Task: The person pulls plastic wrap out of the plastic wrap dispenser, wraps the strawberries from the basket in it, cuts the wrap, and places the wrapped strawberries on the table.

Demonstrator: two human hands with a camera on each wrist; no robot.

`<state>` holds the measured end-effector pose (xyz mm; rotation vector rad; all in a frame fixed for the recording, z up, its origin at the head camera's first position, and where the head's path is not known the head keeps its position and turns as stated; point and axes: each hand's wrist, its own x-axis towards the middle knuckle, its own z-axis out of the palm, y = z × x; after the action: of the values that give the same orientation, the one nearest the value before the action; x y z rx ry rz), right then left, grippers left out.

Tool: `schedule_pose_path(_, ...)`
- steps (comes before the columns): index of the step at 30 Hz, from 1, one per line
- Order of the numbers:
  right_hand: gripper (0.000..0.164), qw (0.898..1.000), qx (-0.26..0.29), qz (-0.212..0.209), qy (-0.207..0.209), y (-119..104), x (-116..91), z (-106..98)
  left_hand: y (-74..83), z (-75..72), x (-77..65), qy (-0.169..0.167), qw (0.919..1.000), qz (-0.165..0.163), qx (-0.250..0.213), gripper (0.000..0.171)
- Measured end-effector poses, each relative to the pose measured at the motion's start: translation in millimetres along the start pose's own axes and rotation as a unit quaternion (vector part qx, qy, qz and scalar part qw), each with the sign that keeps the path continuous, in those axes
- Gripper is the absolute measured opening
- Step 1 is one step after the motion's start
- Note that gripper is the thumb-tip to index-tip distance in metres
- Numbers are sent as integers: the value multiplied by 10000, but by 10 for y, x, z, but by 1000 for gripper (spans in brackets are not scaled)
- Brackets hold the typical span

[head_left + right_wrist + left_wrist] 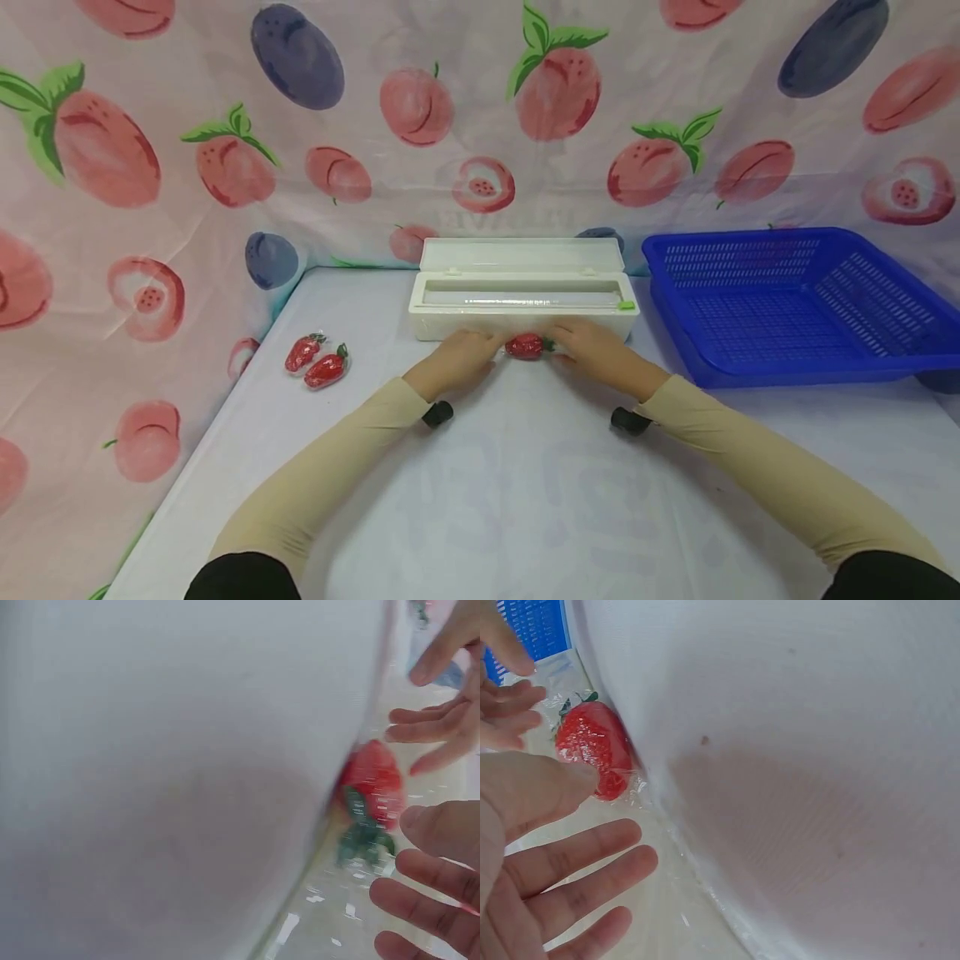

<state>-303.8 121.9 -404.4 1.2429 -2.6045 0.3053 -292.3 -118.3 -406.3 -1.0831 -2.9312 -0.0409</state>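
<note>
A red strawberry (526,346) with green leaves lies on the table against the front of a white cling film dispenser (517,323), clear film around it. My left hand (463,360) is at the strawberry's left; in the left wrist view its thumb overlaps the lower end of the strawberry (594,746), and its other fingers reach out fairly straight over the film (667,881). On the leafy side, my right hand (600,354) has its fingers extended beside the strawberry (373,780), which is blurred in the right wrist view. Whether the right fingertips touch it, I cannot tell.
The dispenser's lid (517,254) stands raised, with a green slider (626,306) at its right end. Two film-wrapped strawberries, one upper (303,353) and one lower (327,369), lie at the left. A blue plastic basket (750,375) stands at the right.
</note>
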Motion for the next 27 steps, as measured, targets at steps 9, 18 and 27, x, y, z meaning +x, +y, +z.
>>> schedule_pose_path(9, 37, 9888, 493, 1238, -678, 190, -48, -854, 67, -193, 42, 307, 9990, 200, 254, 28)
schedule_pose_path(18, 42, 9753, 818, 1236, -1638, 697, 141, -940, 277, -419, 514, 711, 9950, 165, 681, 18)
schedule_pose_path(27, 48, 9741, 652, 1140, -1842, 854, 209, -681, 543, -407, 971, 1191, 9914, -151, 512, 18)
